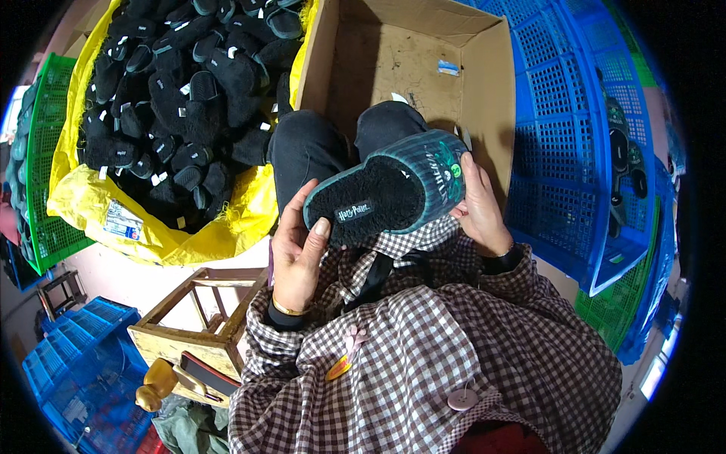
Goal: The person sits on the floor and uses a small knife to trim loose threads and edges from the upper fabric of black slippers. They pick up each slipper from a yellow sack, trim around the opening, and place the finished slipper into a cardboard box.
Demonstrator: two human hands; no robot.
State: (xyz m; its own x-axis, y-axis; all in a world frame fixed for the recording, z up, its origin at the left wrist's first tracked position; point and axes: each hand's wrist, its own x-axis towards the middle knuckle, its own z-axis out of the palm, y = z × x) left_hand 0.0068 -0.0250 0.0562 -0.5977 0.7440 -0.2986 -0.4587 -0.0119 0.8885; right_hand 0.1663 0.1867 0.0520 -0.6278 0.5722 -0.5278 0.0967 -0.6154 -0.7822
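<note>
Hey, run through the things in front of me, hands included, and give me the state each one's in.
Slipper: held in both hands, opening and insole facing the camera
Left hand: closed on the heel end, thumb on top
Right hand: gripping the toe end
Yellow bag: open
Black slippers: heaped in the bag
Cardboard box: open

The single fisheye view looks steeply down from the wearer's head over the brown-and-white checked fabric jacket (408, 344), near the left hand (293, 261) and right hand (484, 212), facing outward past the brown rectangular cardboard box's (404, 64) right edge.
</note>
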